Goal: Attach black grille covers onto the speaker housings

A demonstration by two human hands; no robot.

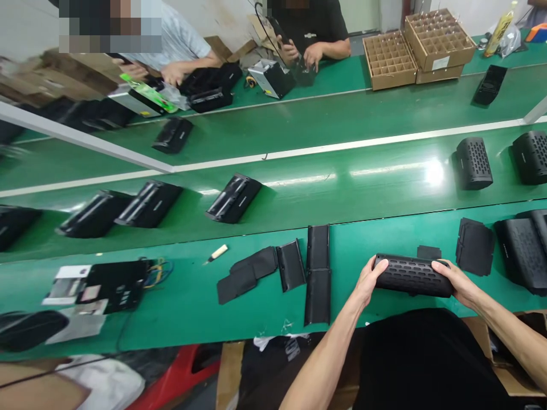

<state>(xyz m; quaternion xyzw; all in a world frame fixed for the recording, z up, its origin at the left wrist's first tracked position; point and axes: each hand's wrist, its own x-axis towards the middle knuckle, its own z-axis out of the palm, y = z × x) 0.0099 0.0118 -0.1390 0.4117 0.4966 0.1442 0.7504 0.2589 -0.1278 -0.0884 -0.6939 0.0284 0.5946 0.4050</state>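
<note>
Green bench [183, 313] — both hands' fingers [382, 266] grip a slotted black casing [412, 277] — carton label [441, 62] unreadable.

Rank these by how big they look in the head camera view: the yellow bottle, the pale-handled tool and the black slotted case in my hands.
1. Black slotted case
2. Yellow bottle
3. Pale-handled tool

The bottle stands farther away, so it may look smaller.

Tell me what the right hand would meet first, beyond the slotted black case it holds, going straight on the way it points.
Probably the small dark piece on the green table, past the slotted black case; depth is unclear, so the right hand might pass above it.
</note>
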